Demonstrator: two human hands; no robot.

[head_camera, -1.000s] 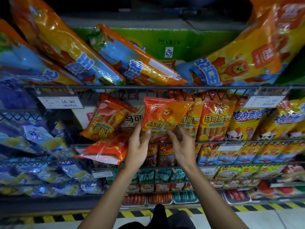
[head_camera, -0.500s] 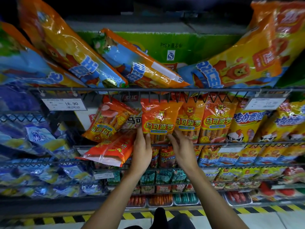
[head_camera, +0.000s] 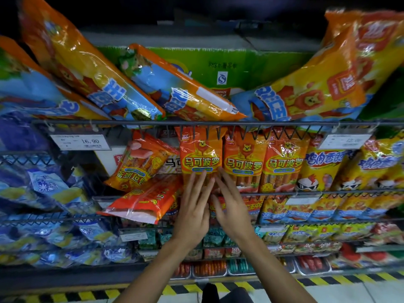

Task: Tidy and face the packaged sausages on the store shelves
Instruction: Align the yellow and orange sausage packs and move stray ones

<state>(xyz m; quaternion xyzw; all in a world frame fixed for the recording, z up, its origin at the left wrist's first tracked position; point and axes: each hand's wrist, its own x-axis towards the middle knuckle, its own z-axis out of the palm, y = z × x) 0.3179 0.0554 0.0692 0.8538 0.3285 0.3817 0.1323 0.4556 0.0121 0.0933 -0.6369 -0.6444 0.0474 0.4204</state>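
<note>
An orange sausage pack with a lion [head_camera: 200, 158] stands upright on the wire shelf [head_camera: 284, 193], in line with two matching packs [head_camera: 243, 160] to its right. My left hand [head_camera: 194, 213] lies flat with straight fingers against the pack's lower front. My right hand [head_camera: 231, 206] is spread beside it, fingertips at the pack's lower right edge. Left of them, one orange pack [head_camera: 140, 165] leans tilted, and a red-orange pack [head_camera: 144, 200] lies on its side, sticking out over the shelf rail.
Big orange-and-blue bags [head_camera: 91, 79] lie slanted on the top shelf before a green carton [head_camera: 218, 62]. Yellow chicken-sausage packs [head_camera: 323, 167] fill the right. Blue packs [head_camera: 43, 186] crowd the left. A price tag [head_camera: 80, 142] hangs from the rail. Hazard-striped floor edge [head_camera: 328, 281] below.
Both hands carried the lion pack up and back into the row, then let go of its sides. Now they lie flat on its lower front.
</note>
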